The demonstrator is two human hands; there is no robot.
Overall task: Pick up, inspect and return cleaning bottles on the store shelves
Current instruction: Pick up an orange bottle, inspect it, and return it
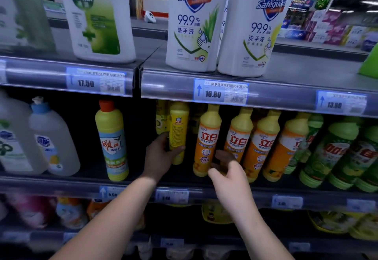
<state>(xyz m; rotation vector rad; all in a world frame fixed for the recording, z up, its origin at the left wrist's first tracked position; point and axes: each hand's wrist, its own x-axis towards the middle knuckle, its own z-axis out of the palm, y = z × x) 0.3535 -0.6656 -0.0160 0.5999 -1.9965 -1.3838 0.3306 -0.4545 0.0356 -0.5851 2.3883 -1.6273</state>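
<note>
Reaching in from the bottom edge on two bare forearms, level with the grey middle shelf (pixel 61 184). Left hand (pixel 160 153) gripping: fingers (pixel 163 136) curled round the far side of a slim yellow plastic bottle (pixel 178 128), thumb pressed across its lower front. Held about upright inside the middle bay, fine-print label toward the camera, directly under the blue-edged 16.80 price tag (pixel 219 92); whether standing on the shelf or lifted off it, cannot tell. Right hand (pixel 227 169) with fingers (pixel 223 155) bent and in shadow at the foot of the first orange-and-yellow dish soap bottle (pixel 207 141); actually grasping or only touching, cannot tell. Further right, a leaning row of matching orange-and-yellow bottles (pixel 263 143), then green plastic bottles (pixel 331 153). Off to the left, standing alone, a yellow-and-blue bottle with an orange cap (pixel 113 143), then clear plastic jugs (pixel 53 136). Overhead on the upper shelf, white Safeguard hand-wash bottles (pixel 190 24) and a white-and-green Dettol bottle (pixel 98 18).
</note>
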